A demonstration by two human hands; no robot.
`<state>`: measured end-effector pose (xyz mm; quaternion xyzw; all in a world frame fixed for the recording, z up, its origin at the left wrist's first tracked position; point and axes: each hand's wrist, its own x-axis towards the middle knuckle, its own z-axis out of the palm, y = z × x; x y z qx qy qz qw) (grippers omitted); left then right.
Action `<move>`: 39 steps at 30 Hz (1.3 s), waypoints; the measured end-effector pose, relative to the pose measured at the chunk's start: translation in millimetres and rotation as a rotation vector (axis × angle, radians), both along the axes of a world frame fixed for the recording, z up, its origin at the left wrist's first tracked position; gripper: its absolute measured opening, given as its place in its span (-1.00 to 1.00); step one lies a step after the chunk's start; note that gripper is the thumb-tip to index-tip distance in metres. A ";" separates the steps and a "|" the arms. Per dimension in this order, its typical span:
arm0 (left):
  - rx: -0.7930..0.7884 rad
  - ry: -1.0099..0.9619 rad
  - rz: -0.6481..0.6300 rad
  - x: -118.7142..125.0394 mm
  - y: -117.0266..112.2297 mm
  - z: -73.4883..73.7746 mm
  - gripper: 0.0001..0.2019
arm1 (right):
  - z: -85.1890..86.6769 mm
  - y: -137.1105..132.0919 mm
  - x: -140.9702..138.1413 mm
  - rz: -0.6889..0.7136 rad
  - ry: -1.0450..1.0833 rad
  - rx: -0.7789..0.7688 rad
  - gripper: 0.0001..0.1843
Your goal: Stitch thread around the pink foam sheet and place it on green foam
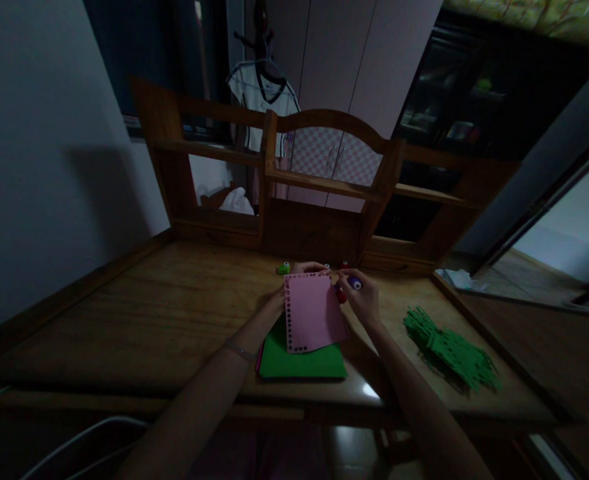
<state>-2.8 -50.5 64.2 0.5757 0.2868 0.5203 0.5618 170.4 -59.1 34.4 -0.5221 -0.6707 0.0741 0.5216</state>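
Note:
A pink sheet of paper, with small holes punched along its top, left and bottom edges, is held up at a tilt. My left hand grips it from behind, with the fingers along the top edge. At the upper right corner my right hand is closed around a small purple craft punch with a white eye-like disc. A small red piece shows between this hand and the sheet; whether it belongs to the punch, I cannot tell. Under the sheet lies a stack of green paper.
A green punch and a red one stand behind my hands on the wooden desk. Cut green paper strips lie in a heap at the right. A wooden shelf frame rises along the back edge.

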 end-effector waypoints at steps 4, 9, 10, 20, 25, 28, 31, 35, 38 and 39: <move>0.000 0.022 -0.022 -0.8 1.1 -0.9 -0.69 | 4.2 5.2 9.6 0.088 0.235 -0.117 -0.61; 0.009 0.047 -0.048 -1.9 3.1 -5.1 -0.68 | 4.1 7.2 12.7 0.124 0.395 -0.212 -0.56; 0.012 0.052 -0.051 -1.8 3.8 -6.0 -0.68 | 4.1 7.2 12.6 0.119 0.403 -0.209 -0.56; 0.069 0.095 -0.088 -4.0 15.8 -10.6 -0.73 | 4.6 8.5 15.6 0.131 0.392 -0.231 -0.55; 0.094 0.121 -0.128 -5.1 21.7 -14.2 -0.83 | 3.0 9.2 16.1 0.116 0.419 -0.251 -0.54; 0.105 0.137 -0.138 -5.2 23.0 -17.0 -0.79 | 2.8 9.1 16.2 0.102 0.468 -0.275 -0.56; 0.116 0.150 -0.134 -5.2 24.1 -19.0 -0.78 | 3.6 8.5 15.9 0.097 0.497 -0.301 -0.57; 0.128 0.165 -0.120 -5.2 26.0 -20.6 -0.79 | 4.9 7.6 15.3 0.086 0.518 -0.314 -0.56; 0.132 0.177 -0.110 -4.7 27.5 -21.6 -0.80 | 3.8 8.1 15.5 0.089 0.516 -0.317 -0.55; 0.132 0.182 -0.107 -4.4 28.0 -21.9 -0.80 | 2.8 8.7 15.8 0.089 0.513 -0.318 -0.55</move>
